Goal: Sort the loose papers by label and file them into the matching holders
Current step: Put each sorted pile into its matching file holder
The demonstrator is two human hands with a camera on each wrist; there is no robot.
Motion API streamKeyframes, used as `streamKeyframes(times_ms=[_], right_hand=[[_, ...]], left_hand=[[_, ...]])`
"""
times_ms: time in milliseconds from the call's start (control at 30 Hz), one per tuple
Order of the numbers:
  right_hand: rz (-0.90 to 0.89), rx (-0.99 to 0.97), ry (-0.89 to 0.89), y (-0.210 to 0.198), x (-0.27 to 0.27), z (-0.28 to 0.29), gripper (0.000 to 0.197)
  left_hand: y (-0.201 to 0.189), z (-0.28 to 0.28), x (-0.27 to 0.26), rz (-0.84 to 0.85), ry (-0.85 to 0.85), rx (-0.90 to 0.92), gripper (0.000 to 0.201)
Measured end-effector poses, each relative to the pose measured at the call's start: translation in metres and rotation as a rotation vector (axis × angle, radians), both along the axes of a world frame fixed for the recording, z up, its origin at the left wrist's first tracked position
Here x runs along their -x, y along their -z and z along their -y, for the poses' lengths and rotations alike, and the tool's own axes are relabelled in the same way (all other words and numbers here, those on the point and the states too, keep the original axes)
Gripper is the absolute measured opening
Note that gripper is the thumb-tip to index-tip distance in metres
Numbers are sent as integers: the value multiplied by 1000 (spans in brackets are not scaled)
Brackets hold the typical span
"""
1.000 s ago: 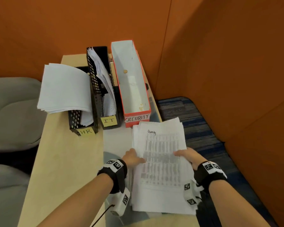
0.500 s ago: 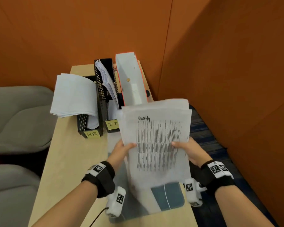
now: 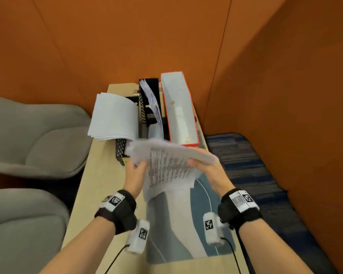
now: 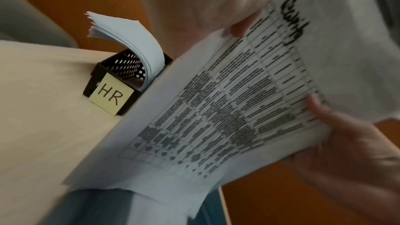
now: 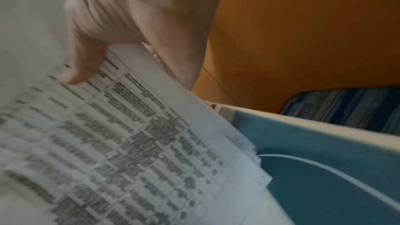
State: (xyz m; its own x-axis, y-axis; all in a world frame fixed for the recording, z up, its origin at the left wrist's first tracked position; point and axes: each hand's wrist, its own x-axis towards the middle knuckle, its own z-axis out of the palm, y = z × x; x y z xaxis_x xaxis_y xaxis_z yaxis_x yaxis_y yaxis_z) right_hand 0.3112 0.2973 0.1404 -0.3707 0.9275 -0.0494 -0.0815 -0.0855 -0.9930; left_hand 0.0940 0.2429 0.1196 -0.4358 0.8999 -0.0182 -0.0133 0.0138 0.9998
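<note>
Both hands hold a stack of printed papers (image 3: 169, 165) with a handwritten label at its top, lifted off the desk and tilted forward, just in front of the holders. My left hand (image 3: 136, 168) grips its left edge; my right hand (image 3: 203, 165) grips its right edge, thumb on the printed table (image 5: 82, 67). The same stack of papers (image 4: 227, 109) fills the left wrist view. Behind it stand three holders: a black mesh holder marked HR (image 4: 110, 95) with papers curling out (image 3: 115, 117), a black middle holder (image 3: 149, 103) with sheets, and a red-edged white holder (image 3: 179, 109) that looks empty.
A blue and white desk mat (image 3: 188, 224) lies on the narrow wooden desk (image 3: 99, 175). Orange partition walls (image 3: 285, 95) close in behind and on the right. Grey upholstered seats (image 3: 34, 139) sit to the left. Blue striped carpet (image 3: 244, 163) shows on the right.
The stack went from lying on the mat to upright in both hands, and now tips forward toward the holders. The view has pulled back.
</note>
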Motion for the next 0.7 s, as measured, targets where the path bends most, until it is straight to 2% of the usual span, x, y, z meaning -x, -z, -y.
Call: streamKeyframes(times_ms=[33,133,200,267,367,433,533,600,700], right_hand=[[-15,16,21,-6,5,-2,55],[-70,1,41,-29,8,-12,37],[-94,-16,15,-39,2,-15,32],[-51,-11,-60,-33,-4,-13,36],[82,47,-142,-3,-6,-4,45],[79,76,-91,3,1,-1,45],[15,88,38,-17,14,-6,39],[-36,43,69,-36,17,-13,39],[-47,-53,89,-35,12,-20,34]], left_hand=[[-8,-5,0,2,-2,-22,20],[-37,-13,8,-33,-41,-195,29],[-34,-14,16,-48,-66,-261,39],[-15,-7,21,-10,-51,-208,46],[12,4,15,51,-58,-51,28],[11,-1,7,60,-69,-2,18],[-19,-17,-4,-5,-52,-87,8],[-35,-29,0,-41,-72,-175,9],[-28,-33,15,-23,-109,-180,4]])
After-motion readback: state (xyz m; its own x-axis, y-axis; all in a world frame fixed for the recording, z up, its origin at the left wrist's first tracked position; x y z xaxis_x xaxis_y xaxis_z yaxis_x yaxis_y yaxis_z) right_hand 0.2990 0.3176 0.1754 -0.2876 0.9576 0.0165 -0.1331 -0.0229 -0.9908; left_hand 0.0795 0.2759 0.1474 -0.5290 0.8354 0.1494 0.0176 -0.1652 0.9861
